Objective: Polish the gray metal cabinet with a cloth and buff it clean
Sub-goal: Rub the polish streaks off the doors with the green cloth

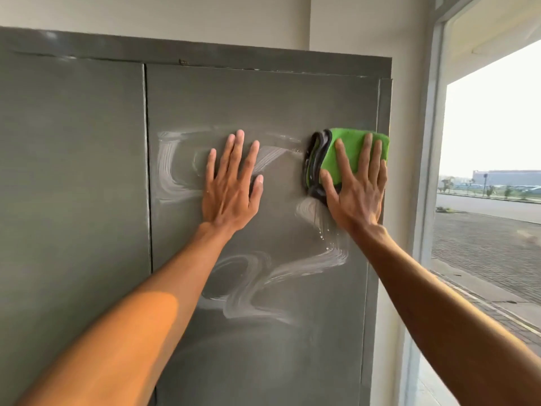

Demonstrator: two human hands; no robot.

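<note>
The gray metal cabinet fills the left and middle of the head view, with two doors meeting at a vertical seam. White streaks of polish smear the right door. My left hand lies flat on the right door with fingers spread and straight. My right hand presses a folded green cloth with dark edges flat against the same door, close to its right edge. The fingers of that hand are straight over the cloth.
A white wall rises behind and to the right of the cabinet. A large window with a pale frame stands just right of the cabinet, showing a paved area and a road outside.
</note>
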